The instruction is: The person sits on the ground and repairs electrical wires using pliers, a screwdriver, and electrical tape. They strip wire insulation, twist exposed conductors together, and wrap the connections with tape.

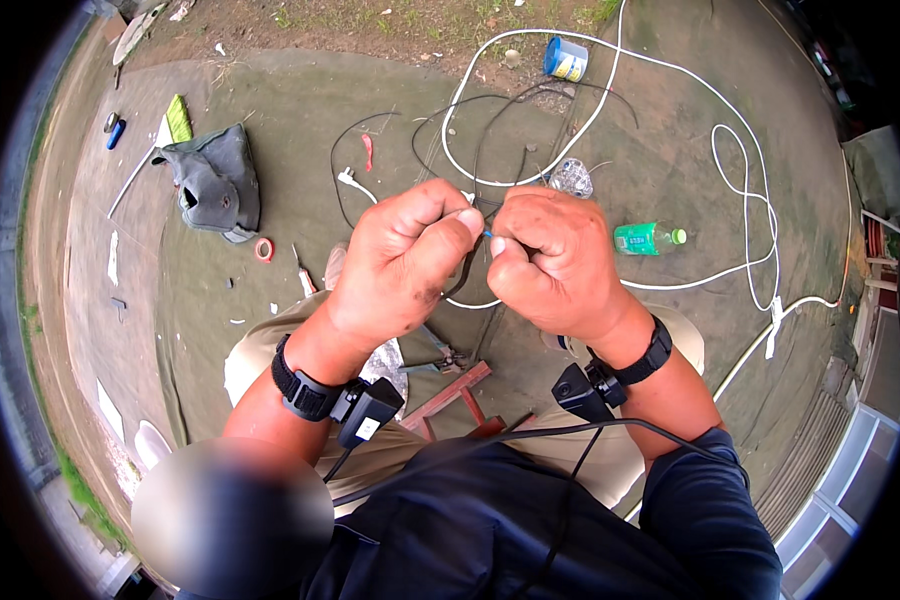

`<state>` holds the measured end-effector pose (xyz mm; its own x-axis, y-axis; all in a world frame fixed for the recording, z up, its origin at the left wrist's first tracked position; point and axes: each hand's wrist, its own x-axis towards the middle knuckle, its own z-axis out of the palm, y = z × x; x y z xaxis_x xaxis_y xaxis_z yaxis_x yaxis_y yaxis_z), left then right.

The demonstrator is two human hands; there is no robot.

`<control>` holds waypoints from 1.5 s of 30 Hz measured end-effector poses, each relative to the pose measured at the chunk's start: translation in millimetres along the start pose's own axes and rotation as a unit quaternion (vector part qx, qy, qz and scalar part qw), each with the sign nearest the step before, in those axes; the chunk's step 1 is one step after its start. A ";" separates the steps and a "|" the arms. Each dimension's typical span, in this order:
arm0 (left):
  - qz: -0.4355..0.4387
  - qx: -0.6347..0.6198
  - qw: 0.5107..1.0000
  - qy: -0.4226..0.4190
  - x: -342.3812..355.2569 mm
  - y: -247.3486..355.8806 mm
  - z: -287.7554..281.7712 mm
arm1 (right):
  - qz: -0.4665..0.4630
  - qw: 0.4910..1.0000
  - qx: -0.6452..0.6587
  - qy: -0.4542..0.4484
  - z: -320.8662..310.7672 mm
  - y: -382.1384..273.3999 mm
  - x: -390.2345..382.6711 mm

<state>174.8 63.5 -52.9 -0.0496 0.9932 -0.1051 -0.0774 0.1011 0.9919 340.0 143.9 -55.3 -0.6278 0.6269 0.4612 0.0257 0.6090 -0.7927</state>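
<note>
My left hand (405, 262) and my right hand (560, 262) are raised close together in the middle, thumbs pressed on bent forefingers. A short piece of thin blue wire (487, 235) shows between the fingertips, apparently pinched from both sides; its ends are hidden by the fingers. Just below the left fingertips hangs a dark cable (459, 277). Each wrist wears a black strap with a small box-shaped device. Under the hands, pliers (448, 357) lie by a red wooden frame (450, 396), between my legs.
A long white cable (510, 182) loops over the ground cloth, with black cable (480, 140) inside the loop. Around lie a green bottle (642, 239), a blue can (567, 60), a grey bag (215, 185), a red tape roll (264, 249), a screwdriver (304, 275) and a white plug (348, 178).
</note>
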 end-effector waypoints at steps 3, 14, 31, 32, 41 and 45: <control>-0.017 -0.048 0.999 0.014 0.4 1.2 3.4 | -0.004 1.000 -0.001 -0.008 -1.5 -0.8 -0.5; -0.031 -0.087 0.995 0.049 3.6 -0.9 -1.7 | 0.084 0.991 0.099 0.042 -6.7 13.9 -11.8; -0.062 -0.146 0.987 0.027 0.7 -4.1 6.4 | 0.191 0.940 0.279 -0.044 11.1 3.9 -8.8; -0.066 -0.171 0.983 0.026 -0.5 -5.8 5.3 | 0.193 0.938 0.284 -0.038 12.5 4.8 -10.7; -0.087 -0.212 0.973 0.031 1.7 5.7 7.0 | 0.073 0.990 0.118 -0.008 8.1 0.1 -5.7; -0.111 -0.171 0.978 0.038 2.5 9.6 5.5 | 0.101 0.984 0.145 0.020 8.0 5.2 -9.4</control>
<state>179.5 67.3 -43.2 -0.0660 0.9410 -0.3320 -0.4231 0.2750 0.8633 339.8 137.2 -67.0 -0.6018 0.7431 0.2927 -0.0803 0.3084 -0.9479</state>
